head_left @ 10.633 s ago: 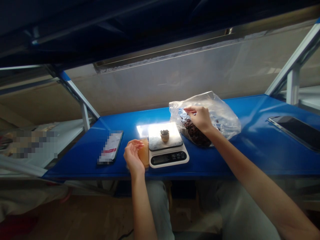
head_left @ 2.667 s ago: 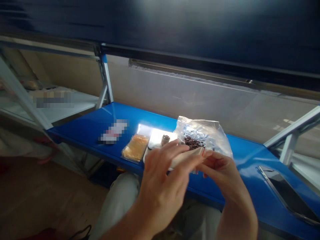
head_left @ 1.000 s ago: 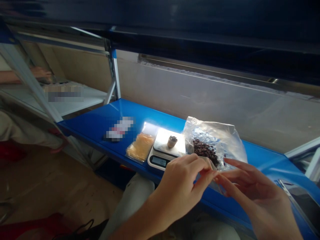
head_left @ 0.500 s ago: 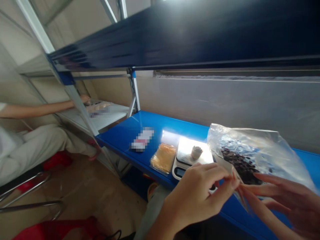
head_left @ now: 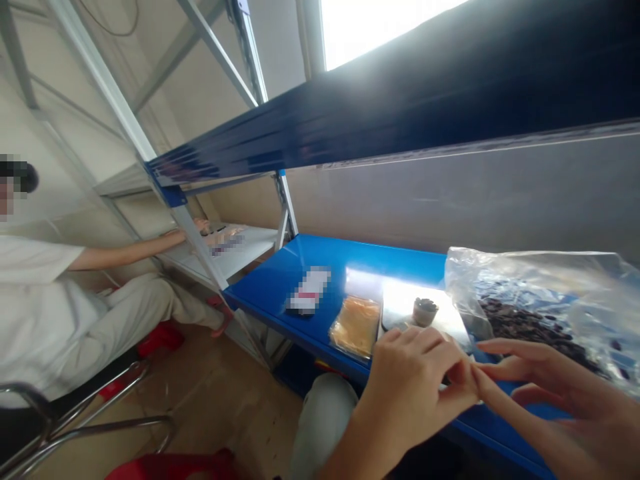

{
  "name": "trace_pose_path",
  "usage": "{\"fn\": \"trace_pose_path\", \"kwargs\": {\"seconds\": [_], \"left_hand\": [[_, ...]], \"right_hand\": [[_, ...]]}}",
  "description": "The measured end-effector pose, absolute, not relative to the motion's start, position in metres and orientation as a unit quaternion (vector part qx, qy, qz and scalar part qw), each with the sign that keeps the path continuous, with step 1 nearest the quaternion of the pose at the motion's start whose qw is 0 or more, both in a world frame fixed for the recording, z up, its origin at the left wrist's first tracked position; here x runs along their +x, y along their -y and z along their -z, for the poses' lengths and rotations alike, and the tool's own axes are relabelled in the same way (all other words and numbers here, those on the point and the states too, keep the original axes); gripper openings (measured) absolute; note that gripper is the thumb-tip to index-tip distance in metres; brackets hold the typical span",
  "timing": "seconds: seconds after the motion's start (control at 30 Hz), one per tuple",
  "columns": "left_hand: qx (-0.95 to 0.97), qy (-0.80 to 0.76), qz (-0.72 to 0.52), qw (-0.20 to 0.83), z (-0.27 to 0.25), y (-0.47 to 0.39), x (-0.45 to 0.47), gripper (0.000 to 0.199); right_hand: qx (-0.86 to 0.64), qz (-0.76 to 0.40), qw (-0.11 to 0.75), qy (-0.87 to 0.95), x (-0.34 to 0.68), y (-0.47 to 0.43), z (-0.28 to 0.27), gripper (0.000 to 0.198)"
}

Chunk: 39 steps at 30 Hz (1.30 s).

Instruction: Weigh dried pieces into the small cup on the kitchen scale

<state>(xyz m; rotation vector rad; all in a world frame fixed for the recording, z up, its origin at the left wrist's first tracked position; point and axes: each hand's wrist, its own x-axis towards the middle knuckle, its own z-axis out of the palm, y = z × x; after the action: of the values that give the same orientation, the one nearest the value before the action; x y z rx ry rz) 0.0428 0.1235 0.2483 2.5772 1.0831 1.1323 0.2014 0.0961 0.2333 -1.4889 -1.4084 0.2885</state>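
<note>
Fingers of the left hand [head_left: 415,393] and the right hand [head_left: 560,393] meet tip to tip low in the head view, in front of the blue shelf [head_left: 280,280]. Both sets are pinched together at the meeting point. Whatever lies between them is too thin or too hidden to identify, so the grasped item cannot be told.

Judged step: handling a small item at the near lip of the bag [head_left: 540,300]. The next move likely calls for a steady two-handed pinch and a level bag, since the contents are loose.

Position of the bag: it lies on the shelf, just beyond and to the right of the fingertips, with dark beans [head_left: 530,327] heaped inside. Contact between bag and fingers cannot be confirmed.

Adjacent items: scale [head_left: 400,313] carrying a small cup [head_left: 425,311], directly behind the left hand; a flat orange packet [head_left: 356,325] beside it; a phone [head_left: 309,299] further left. Another person [head_left: 60,307] sits at the next shelf.
</note>
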Motion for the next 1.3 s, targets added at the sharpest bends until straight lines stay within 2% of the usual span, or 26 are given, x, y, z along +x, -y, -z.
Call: {"fn": "trace_pose_path", "kwargs": {"seconds": [0.13,0.33,0.47,0.57,0.73,0.9,1.0,1.17,1.27,1.3], "left_hand": [[0.848,-0.383,-0.365,0.033,-0.244,-0.123,0.035,0.015],[0.827,-0.387,-0.408,-0.012,-0.255,-0.118,0.025,0.013],[0.835,-0.367,-0.41,0.027,-0.266,-0.109,0.028,0.014],[0.83,-0.359,-0.424,0.045,-0.274,-0.103,0.033,0.013],[0.825,-0.362,-0.434,0.0,-0.282,-0.097,0.039,0.014],[0.837,-0.316,-0.448,-0.001,-0.279,-0.096,0.048,0.009],[0.839,-0.299,-0.454,0.02,-0.278,-0.097,0.055,0.011],[0.869,-0.258,-0.417,0.061,-0.284,-0.102,0.061,0.02],[0.879,-0.235,-0.406,0.084,-0.286,-0.106,0.056,0.008],[0.884,-0.229,-0.397,0.092,-0.286,-0.107,0.054,0.014]], "right_hand": [[-0.557,-0.15,0.484,0.658,0.199,-0.102,-0.234,0.027],[-0.575,-0.089,0.514,0.63,0.203,-0.103,-0.244,0.018],[-0.538,-0.078,0.531,0.65,0.204,-0.095,-0.263,0.016],[-0.497,-0.086,0.494,0.708,0.201,-0.088,-0.271,0.014],[-0.508,-0.098,0.432,0.739,0.197,-0.078,-0.265,0.02],[-0.487,-0.164,0.373,0.773,0.191,-0.077,-0.264,0.038],[-0.485,-0.185,0.353,0.779,0.195,-0.088,-0.258,0.033],[-0.414,-0.231,0.394,0.788,0.217,-0.111,-0.234,0.026],[-0.449,-0.213,0.427,0.756,0.225,-0.115,-0.232,0.023],[-0.47,-0.202,0.43,0.744,0.226,-0.114,-0.235,0.021]]}}
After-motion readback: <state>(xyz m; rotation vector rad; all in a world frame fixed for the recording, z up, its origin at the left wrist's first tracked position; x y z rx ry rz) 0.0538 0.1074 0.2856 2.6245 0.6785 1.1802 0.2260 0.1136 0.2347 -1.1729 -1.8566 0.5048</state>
